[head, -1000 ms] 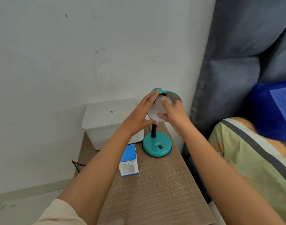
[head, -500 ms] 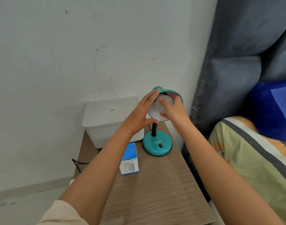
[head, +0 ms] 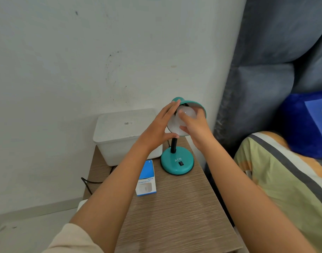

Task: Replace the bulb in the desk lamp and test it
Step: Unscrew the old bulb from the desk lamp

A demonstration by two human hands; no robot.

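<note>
A teal desk lamp stands at the back of a wooden bedside table, its round base (head: 177,161) bearing a black switch. Its teal shade (head: 193,104) tilts toward me. A white bulb (head: 182,121) sits in the shade's mouth. My right hand (head: 196,128) grips the bulb with thumb and fingers around its dome. My left hand (head: 160,126) rests flat against the left side of the shade, fingers spread, steadying it.
A white lidded plastic box (head: 123,134) stands behind the lamp against the wall. A small blue and white carton (head: 145,179) lies on the table (head: 174,216) left of the base. A black cord (head: 87,183) hangs off the table's left edge. A bed with pillows lies to the right.
My right hand has shifted its fingers around the bulb, as in a turn. My left hand stays on the shade. The lamp has not moved.
</note>
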